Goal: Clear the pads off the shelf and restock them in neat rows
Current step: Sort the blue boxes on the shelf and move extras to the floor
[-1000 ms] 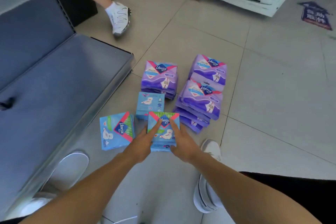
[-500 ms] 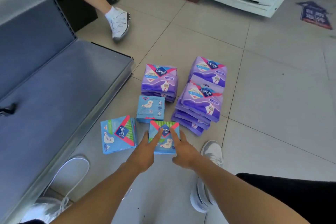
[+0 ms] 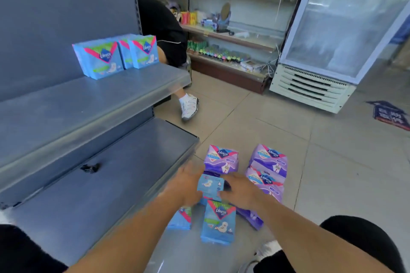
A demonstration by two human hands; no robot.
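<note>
Both hands moved forward, left hand (image 3: 185, 186) and right hand (image 3: 240, 191) clasping small blue pack (image 3: 209, 185)

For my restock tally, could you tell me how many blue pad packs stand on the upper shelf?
3 fronts show: the nearest pack, the middle pack mostly hidden, and the far pack; more may stand behind.

Both hands, left (image 3: 186, 186) and right (image 3: 240, 193), flank a small blue pad pack (image 3: 210, 186) above the floor (image 3: 332, 173).

arms: bare, no sleeves | legs: black shorts (image 3: 363, 241) | feet: white sneaker (image 3: 267, 249)
</note>
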